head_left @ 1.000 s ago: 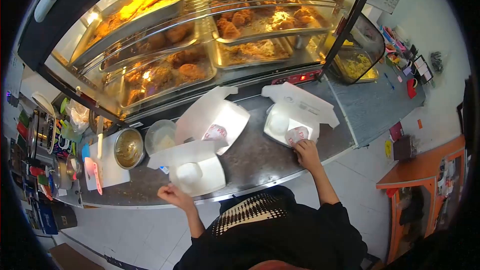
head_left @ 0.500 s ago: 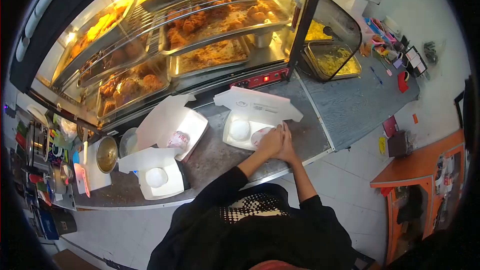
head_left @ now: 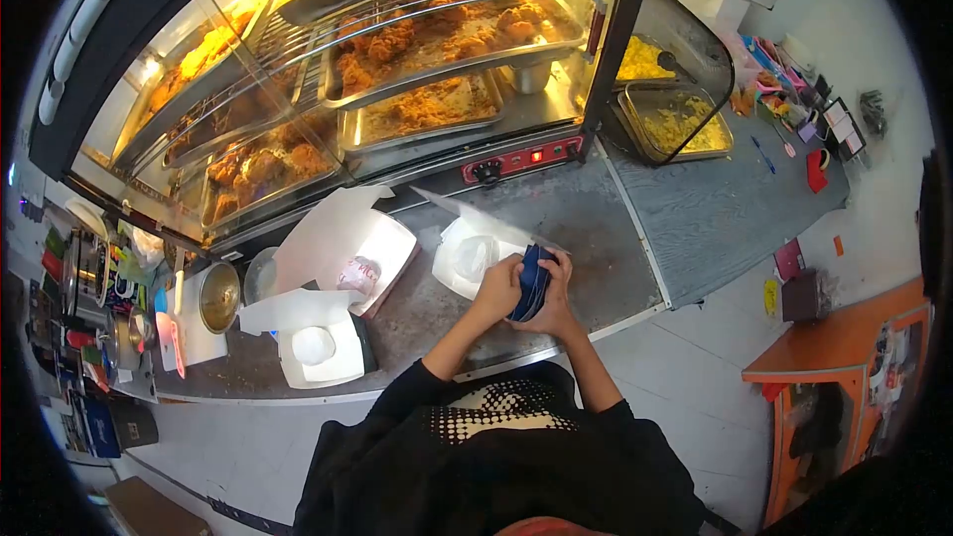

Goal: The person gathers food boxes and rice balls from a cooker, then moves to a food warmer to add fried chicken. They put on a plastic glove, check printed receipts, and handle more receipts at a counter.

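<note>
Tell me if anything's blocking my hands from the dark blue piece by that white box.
Nothing visible does: your left hand and right hand both grip the dark blue piece directly, by the near right corner of the white box. Your fingers hide part of it.

Pale wall (head_left: 879,199), tiled floor (head_left: 685,387) — orange cabinet (head_left: 809,349) at right; yellow light (head_left: 151,69) fills the glass case (head_left: 617,45).

A pink spatula (head_left: 170,339) lies on a board (head_left: 205,345) near a bowl (head_left: 219,299).
</note>
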`<state>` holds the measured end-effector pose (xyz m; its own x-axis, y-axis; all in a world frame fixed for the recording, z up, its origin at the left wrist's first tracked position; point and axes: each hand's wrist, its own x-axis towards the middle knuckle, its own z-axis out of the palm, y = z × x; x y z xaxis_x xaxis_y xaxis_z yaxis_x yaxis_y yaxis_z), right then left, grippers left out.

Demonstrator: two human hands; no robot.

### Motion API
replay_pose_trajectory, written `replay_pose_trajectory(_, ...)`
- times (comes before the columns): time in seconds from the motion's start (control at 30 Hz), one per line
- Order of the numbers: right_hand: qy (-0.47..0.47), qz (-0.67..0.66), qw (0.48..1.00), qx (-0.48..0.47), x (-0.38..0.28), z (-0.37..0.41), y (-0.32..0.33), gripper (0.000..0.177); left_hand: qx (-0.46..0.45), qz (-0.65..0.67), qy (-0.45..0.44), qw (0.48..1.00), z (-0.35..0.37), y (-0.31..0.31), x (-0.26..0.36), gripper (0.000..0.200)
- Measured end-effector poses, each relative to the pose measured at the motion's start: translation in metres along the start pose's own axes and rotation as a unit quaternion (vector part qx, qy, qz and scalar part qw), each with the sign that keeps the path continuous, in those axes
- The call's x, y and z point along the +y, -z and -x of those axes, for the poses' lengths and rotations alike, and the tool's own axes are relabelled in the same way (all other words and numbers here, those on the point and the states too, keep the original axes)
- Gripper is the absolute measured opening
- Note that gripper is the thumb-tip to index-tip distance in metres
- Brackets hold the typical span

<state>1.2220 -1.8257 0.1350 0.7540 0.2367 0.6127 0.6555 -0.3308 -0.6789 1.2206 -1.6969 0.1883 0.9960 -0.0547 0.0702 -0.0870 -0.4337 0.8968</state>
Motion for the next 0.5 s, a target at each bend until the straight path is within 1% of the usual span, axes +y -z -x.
replay_pose_trajectory(0.03, 0.004, -0.011, 1.000, -0.008, 0.004, -0.002, 0.002, 0.097, -0.010, -0.003, 0.008, 1.000, -0.001, 0.007, 0.006, 0.021)
replay_pose_trajectory(0.07, 0.008, -0.022, 1.000, -0.016, 0.009, -0.002, 0.005, 0.097, 0.021, -0.012, -0.004, 1.000, -0.003, 0.015, 0.008, 0.020)
replay_pose_trajectory(0.13, -0.057, 0.048, 0.996, -0.058, 0.027, 0.016, 0.020, 0.100, 0.080, -0.030, -0.029, 0.996, -0.009, 0.035, 0.012, 0.018)
replay_pose_trajectory(0.17, -0.087, 0.082, 0.990, -0.077, 0.041, 0.022, 0.028, 0.102, 0.052, 0.006, 0.010, 0.999, -0.011, 0.059, 0.028, 0.018)
replay_pose_trajectory(0.2, -0.095, 0.045, 0.993, -0.047, 0.055, 0.025, 0.036, 0.098, 0.025, 0.043, 0.051, 0.997, -0.015, 0.085, 0.041, 0.018)
replay_pose_trajectory(0.27, -0.107, 0.069, 0.987, -0.097, 0.068, 0.011, 0.062, 0.088, 0.022, 0.044, -0.006, 0.999, -0.030, 0.110, 0.013, 0.021)
replay_pose_trajectory(0.33, -0.129, 0.086, 0.981, -0.113, 0.071, -0.008, 0.085, 0.079, 0.041, 0.119, 0.015, 0.992, -0.037, 0.118, 0.002, 0.024)
replay_pose_trajectory(0.37, -0.135, 0.075, 0.980, -0.123, 0.082, -0.013, 0.091, 0.071, 0.062, 0.266, 0.075, 0.959, -0.044, 0.118, -0.023, 0.024)
replay_pose_trajectory(0.4, -0.142, 0.075, 0.977, -0.138, 0.089, -0.021, 0.097, 0.068, 0.091, 0.335, 0.129, 0.929, -0.046, 0.126, -0.016, 0.022)
replay_pose_trajectory(0.47, -0.157, 0.074, 0.971, -0.165, 0.100, -0.033, 0.105, 0.062, 0.115, 0.521, 0.117, 0.838, -0.047, 0.136, -0.011, 0.022)
replay_pose_trajectory(0.5, -0.161, 0.092, 0.969, -0.163, 0.106, -0.035, 0.106, 0.053, 0.137, 0.526, 0.113, 0.832, -0.048, 0.141, -0.008, 0.023)
